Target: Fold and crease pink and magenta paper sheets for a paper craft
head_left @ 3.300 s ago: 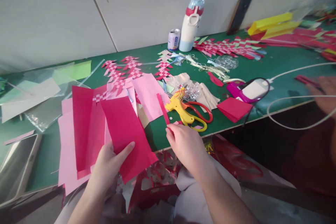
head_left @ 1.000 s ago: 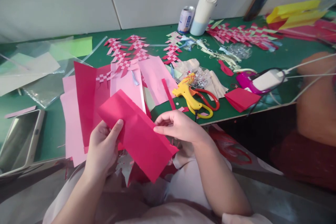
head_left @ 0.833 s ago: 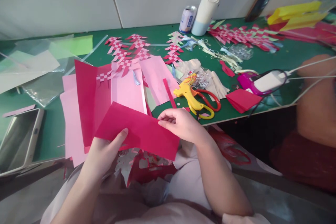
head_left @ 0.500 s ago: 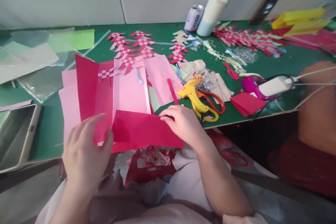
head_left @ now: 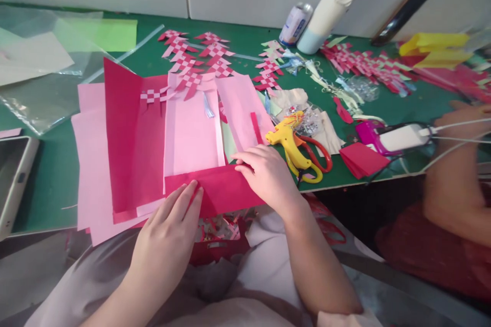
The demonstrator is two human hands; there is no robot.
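Note:
A folded sheet of deep-pink paper (head_left: 224, 194) lies crosswise at the table's front edge. My right hand (head_left: 266, 176) pinches its upper edge between thumb and fingers. My left hand (head_left: 169, 232) lies with outstretched fingers on the left end of that sheet, holding nothing. Behind it are light pink sheets (head_left: 194, 133) and a deep-pink sheet (head_left: 125, 148) with its left flap standing up. A checked woven paper piece (head_left: 152, 96) rests on that sheet. A narrow deep-pink strip (head_left: 256, 127) lies on another pink sheet, beyond my right hand.
Yellow-handled snips (head_left: 291, 145) and red-handled scissors (head_left: 318, 150) lie right of my right hand. Woven paper chains (head_left: 184, 61), a can (head_left: 295, 23) and a tilted bottle (head_left: 330, 7) are farther back. A phone (head_left: 15, 184) sits left. Another person's arm (head_left: 447, 179) reaches in at right.
My left hand has moved right and down onto the deep-pink sheet, its fingers now extended. My right hand keeps its pinch. The view has shifted slightly, and the other person's arm has moved.

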